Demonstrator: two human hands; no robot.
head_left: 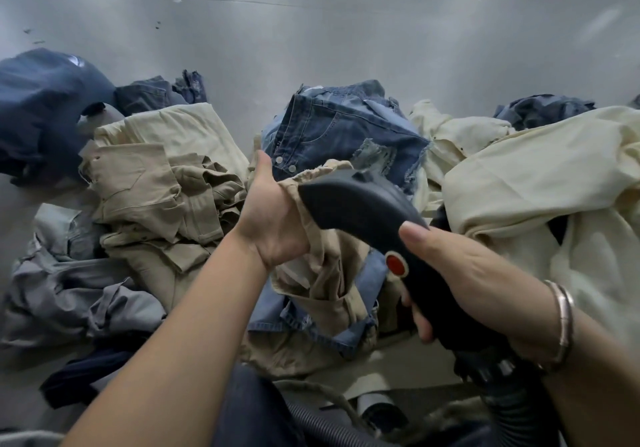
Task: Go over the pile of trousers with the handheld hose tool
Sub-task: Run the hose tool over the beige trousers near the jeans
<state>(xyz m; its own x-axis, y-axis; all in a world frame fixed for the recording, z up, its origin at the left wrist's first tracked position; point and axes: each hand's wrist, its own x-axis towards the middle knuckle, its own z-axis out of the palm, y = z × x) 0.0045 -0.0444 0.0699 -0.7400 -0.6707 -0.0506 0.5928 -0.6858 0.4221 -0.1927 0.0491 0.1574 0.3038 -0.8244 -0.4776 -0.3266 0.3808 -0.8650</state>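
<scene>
My right hand (460, 273) grips the black handheld hose tool (367, 211) by its handle, just above a red button (396, 265). Its nose points up and left over the pile. A ribbed dark hose (329, 426) runs off its rear end at the bottom of the view. My left hand (270, 218) holds up the waist of a tan pair of trousers (329, 283), right beside the tool's nose. Behind them lies a ripped blue denim pair (346, 127).
More trousers surround these: a folded beige stack (162, 183) to the left, grey ones (69, 294) at lower left, dark navy cloth (41, 107) at far left, cream fabric (540, 183) on the right. All rest on a grey metal table (311, 30).
</scene>
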